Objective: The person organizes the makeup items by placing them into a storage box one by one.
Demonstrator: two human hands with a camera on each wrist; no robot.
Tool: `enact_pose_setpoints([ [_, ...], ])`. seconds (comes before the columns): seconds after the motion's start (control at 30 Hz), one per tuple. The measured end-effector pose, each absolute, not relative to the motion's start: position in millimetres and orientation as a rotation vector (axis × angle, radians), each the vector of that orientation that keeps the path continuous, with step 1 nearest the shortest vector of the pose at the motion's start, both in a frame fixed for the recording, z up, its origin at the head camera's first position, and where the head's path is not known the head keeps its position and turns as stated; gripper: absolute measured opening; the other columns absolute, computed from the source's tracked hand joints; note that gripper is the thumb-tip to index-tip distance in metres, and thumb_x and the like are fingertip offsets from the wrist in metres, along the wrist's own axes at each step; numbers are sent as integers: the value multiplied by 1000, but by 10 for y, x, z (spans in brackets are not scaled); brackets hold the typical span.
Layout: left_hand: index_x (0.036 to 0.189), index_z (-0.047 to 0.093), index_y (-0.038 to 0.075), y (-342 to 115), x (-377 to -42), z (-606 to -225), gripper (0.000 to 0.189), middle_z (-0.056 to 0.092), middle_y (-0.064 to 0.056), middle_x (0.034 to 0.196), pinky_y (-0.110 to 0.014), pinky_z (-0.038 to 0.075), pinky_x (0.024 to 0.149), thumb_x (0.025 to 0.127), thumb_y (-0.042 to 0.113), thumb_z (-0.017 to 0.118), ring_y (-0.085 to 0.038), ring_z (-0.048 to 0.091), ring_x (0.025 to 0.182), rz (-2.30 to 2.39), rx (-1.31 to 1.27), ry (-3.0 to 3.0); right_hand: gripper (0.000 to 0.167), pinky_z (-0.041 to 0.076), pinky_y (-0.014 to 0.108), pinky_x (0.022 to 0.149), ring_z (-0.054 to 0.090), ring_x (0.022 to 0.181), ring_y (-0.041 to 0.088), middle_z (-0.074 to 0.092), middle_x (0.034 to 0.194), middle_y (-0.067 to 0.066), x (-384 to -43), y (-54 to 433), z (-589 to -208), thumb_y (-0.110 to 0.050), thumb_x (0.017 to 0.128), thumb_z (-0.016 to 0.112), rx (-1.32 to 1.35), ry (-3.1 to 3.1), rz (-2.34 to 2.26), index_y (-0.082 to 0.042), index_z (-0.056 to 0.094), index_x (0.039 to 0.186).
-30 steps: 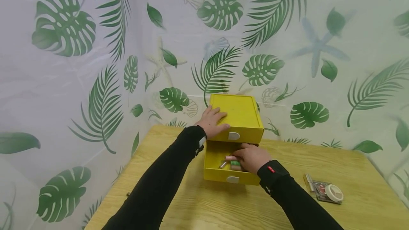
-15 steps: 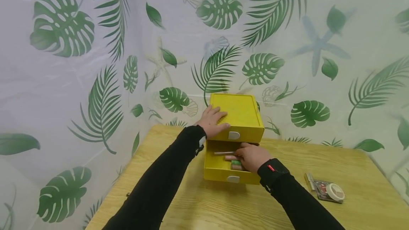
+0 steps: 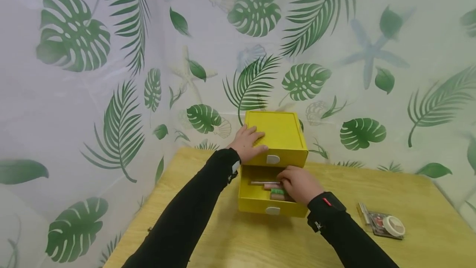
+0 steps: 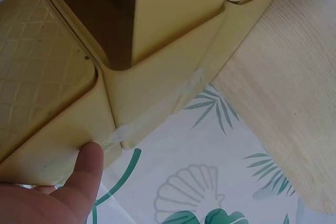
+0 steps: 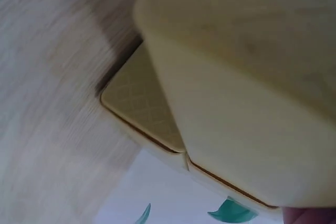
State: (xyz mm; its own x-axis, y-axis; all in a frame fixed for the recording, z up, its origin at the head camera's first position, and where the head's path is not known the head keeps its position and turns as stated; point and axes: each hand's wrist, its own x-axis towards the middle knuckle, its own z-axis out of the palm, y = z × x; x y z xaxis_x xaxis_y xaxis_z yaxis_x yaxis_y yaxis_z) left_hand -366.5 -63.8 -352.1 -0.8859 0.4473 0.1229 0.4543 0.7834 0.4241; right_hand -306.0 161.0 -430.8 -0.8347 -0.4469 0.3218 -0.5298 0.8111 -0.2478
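Resting on the left front edge of a yellow plastic box with two stacked drawers (image 3: 275,129), the left hand (image 3: 247,142) shows in the head view with its fingers spread and extended over the top, holding nothing. The upper drawer is closed, with a white handle (image 3: 273,159) on its front; the lower yellow drawer (image 3: 256,206) is pulled out. The right hand (image 3: 302,183) reaches into its right side with bent fingers, at the right end of a thin, pale, silvery stick (image 3: 260,183); whether the fingertips pinch it cannot be told. The stick lies crosswise in the drawer, behind a short pink cylinder (image 3: 272,186). Nearer the drawer front are a small green item (image 3: 277,192) and a brownish cylinder (image 3: 277,197). On the pale wooden table (image 3: 230,239), well apart to the right, a flat dark pack (image 3: 379,221) lies beneath a round white item (image 3: 394,226), beside a slim silvery piece (image 3: 364,213). Behind hangs a white leaf-printed sheet (image 3: 208,90).

In the left wrist view, one extended left finger touches the box's smooth wall, near a diamond-textured panel (image 4: 42,66).

In the right wrist view, a blurred yellow surface fills much of the frame; only a sliver of the right hand shows at the lower right, its grip hidden.
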Motion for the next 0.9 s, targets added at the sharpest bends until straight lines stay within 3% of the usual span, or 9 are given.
enact_pose_setpoints([
  [0.37,155,43,14,-636,-3579,-3603,59,26,-14,165,-48,15,125,105,43,53,-35,4,154,-757,-762,-2942,21,56,50,81,65,103,33,62,121,11,-2558,2332,-4357,-9,102,57,513,-2629,751,-8,74,116],
  [0.7,155,43,13,-653,-3585,-3601,59,25,-14,165,-49,16,124,105,43,52,-36,5,154,-742,-759,-2952,36,51,62,85,56,105,54,56,118,36,-2469,3344,-4903,-12,98,55,188,-3016,493,12,64,123],
  [0.9,156,43,15,-609,-3654,-3528,59,25,-13,165,-49,16,124,105,44,53,-35,4,154,-722,-767,-2948,43,46,68,89,54,105,61,58,116,38,-2530,3516,-5043,-17,95,62,154,-3120,325,13,62,126],
])
